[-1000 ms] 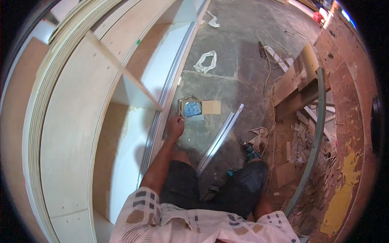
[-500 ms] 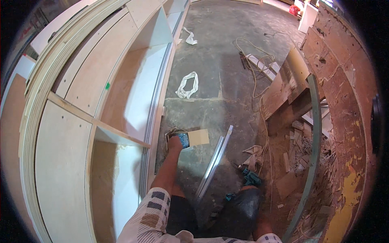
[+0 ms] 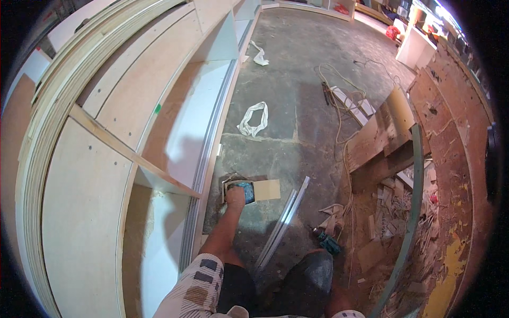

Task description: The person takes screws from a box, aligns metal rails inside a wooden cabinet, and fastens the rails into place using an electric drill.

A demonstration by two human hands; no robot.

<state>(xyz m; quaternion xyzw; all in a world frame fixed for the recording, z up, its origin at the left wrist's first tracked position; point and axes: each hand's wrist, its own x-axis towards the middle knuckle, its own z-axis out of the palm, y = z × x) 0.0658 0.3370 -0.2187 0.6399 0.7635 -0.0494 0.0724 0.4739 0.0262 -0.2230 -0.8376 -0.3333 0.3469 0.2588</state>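
My left hand [image 3: 235, 196] reaches down into a small open cardboard box [image 3: 266, 189] on the floor, its fingers hidden inside. Crumpled blue plastic [image 3: 247, 190] shows in the box beside the hand. My right forearm [image 3: 341, 300] enters at the lower edge, and its hand is hidden by my leg. Just beyond my right knee is a teal power drill [image 3: 327, 242]; whether my right hand touches it cannot be seen. Between box and drill, two long metal rails [image 3: 284, 220] lie side by side.
A long wooden cabinet frame [image 3: 88, 183] with white-lined compartments runs along my left. To the right stand a worn board structure [image 3: 379, 135] and a green upright strip [image 3: 415, 185], with wood scraps [image 3: 389, 212] behind. A white cloth loop [image 3: 253, 120] and a cord [image 3: 339, 119] lie ahead.
The view has shifted, so the floor things sit slightly lower. My left hand stays at the box, showing more of its rim. My right knee now hides a teal piece seen beside it before.
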